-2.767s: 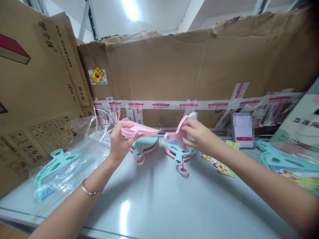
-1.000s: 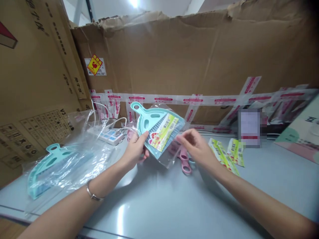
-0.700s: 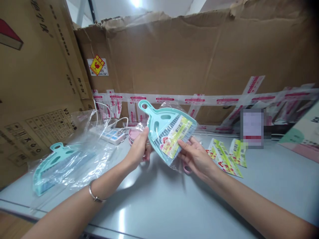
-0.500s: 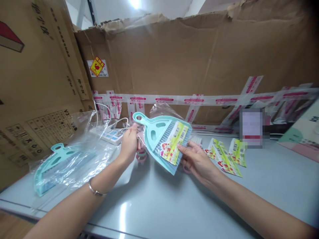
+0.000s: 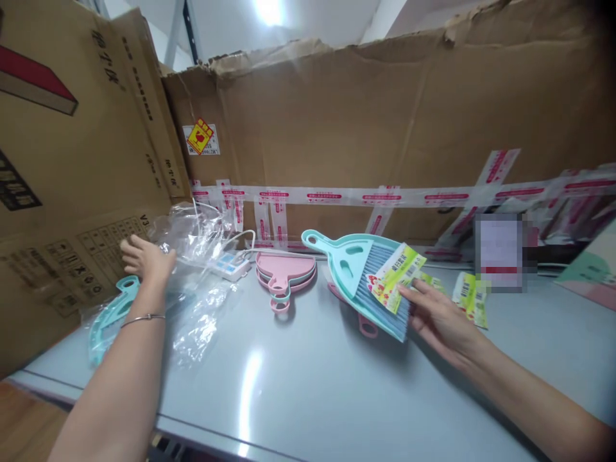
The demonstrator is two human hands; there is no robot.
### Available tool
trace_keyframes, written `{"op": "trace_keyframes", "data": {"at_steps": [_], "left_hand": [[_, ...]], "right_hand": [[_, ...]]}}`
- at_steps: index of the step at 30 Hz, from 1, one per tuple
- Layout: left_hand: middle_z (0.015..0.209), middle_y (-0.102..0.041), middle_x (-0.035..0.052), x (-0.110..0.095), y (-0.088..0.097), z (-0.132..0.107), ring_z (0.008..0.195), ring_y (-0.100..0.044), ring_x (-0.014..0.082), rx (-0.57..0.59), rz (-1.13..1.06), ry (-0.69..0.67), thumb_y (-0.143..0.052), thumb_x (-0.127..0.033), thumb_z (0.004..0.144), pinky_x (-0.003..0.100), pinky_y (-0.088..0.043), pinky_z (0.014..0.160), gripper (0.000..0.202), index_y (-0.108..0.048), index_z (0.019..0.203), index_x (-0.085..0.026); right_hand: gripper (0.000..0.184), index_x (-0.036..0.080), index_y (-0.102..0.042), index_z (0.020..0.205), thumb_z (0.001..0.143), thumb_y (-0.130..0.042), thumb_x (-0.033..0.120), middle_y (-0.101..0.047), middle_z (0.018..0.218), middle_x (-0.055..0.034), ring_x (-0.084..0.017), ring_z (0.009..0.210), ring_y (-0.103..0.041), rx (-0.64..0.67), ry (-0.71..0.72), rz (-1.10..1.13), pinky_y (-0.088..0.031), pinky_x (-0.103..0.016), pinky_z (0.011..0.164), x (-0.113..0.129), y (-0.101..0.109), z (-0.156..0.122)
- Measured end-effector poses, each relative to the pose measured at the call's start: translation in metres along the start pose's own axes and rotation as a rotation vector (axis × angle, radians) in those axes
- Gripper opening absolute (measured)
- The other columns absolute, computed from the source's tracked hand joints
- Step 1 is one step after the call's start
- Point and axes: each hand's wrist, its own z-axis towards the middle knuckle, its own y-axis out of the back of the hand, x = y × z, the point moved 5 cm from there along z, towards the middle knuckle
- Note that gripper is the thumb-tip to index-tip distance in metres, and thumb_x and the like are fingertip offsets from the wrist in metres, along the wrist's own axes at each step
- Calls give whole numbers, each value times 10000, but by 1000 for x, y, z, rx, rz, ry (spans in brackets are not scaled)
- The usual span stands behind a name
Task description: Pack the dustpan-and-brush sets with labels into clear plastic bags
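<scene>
My right hand (image 5: 440,317) grips a teal dustpan (image 5: 356,289) at its wide edge, together with the teal brush (image 5: 378,260) nested in it. The thumb presses a green-and-white printed card (image 5: 397,276) against the bristles. The dustpan is tilted above the table, its looped handle pointing left. At the far left my left hand (image 5: 147,256) is open with fingers spread, beside crumpled clear plastic bags (image 5: 202,327). Below that hand, another teal dustpan (image 5: 99,340) lies partly covered by plastic and by my forearm.
Nested pink and teal dustpans (image 5: 286,269) lie mid-table. Behind the held dustpan a pink handle (image 5: 368,327) shows. More printed cards (image 5: 471,298) lie to the right. A white power strip (image 5: 231,266) with cables sits by the large cardboard box (image 5: 327,128) at the back.
My left hand has left the dustpan's handle and swung far left, opening; clear plastic now lies heaped beside it. My right hand has carried the dustpan rightward, uncovering the nested dustpans.
</scene>
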Motion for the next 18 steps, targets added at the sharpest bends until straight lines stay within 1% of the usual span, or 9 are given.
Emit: {"op": "trace_keyframes", "data": {"at_steps": [2,3,5,8,9,10,13,16,18], "left_hand": [[1345,-401,127,-37,-5,-17,1301,-276,412,-40,94,-95,-773,-258,626,646,-122,1039,544,-445,1053,-177],[1378,-365,138,-61,-13,-27,1318,-254,407,14,64,-163,-747,-300,665,629,-143,1044,515,-464,1077,-174],[1216,-491,131,-106,-32,-52,1205,-432,321,207,-183,-180,-664,-354,739,509,-370,959,362,-524,1017,-169],[932,-605,79,-160,-72,-120,807,-620,199,1083,-588,52,-644,-412,729,322,-507,630,422,-537,1071,-187],[878,-616,58,-174,-75,-144,711,-618,172,1299,-668,125,-696,-380,683,285,-493,566,499,-527,1116,-200],[813,-618,33,-183,-75,-162,622,-599,145,1402,-748,208,-715,-365,662,259,-474,516,541,-520,1142,-210],[713,-615,2,-195,-70,-184,512,-540,97,1372,-928,385,-698,-372,692,227,-452,464,481,-563,1123,-204],[764,-657,24,-197,-66,-184,528,-551,92,1307,-1017,388,-713,-337,698,214,-472,471,443,-597,1096,-180],[850,-678,45,-195,-65,-176,559,-571,90,1236,-1069,359,-709,-309,706,202,-488,487,409,-608,1077,-170]], "right_hand": [[356,213,-597,994,667,-730,169,-719,943,-55,-241,808,-696,47,-45,11,-615,-352,674,-5,-8,-4],[363,216,-595,1006,671,-729,175,-718,951,-57,-246,811,-696,63,-65,19,-613,-364,684,-6,-12,-7],[354,212,-598,1010,680,-723,180,-719,948,-59,-245,800,-698,77,-90,34,-611,-371,689,-8,-18,-11],[286,194,-617,973,701,-698,158,-722,933,-58,-213,791,-699,88,-84,50,-608,-312,680,-10,-24,-15],[259,188,-624,959,711,-688,147,-723,929,-58,-196,790,-698,100,-90,52,-604,-280,676,-12,-26,-16],[236,182,-629,948,722,-679,138,-722,926,-58,-181,788,-698,120,-107,50,-598,-252,673,-13,-27,-17],[190,164,-639,915,734,-672,119,-719,893,-65,-154,766,-695,202,-190,10,-584,-204,673,-17,-33,-22],[172,154,-631,859,708,-681,90,-707,841,-59,-141,737,-687,189,-213,-60,-578,-195,683,-13,-26,-24],[162,158,-608,803,679,-679,81,-690,807,-47,-134,701,-673,111,-165,-142,-573,-194,667,-4,-5,-18]]}}
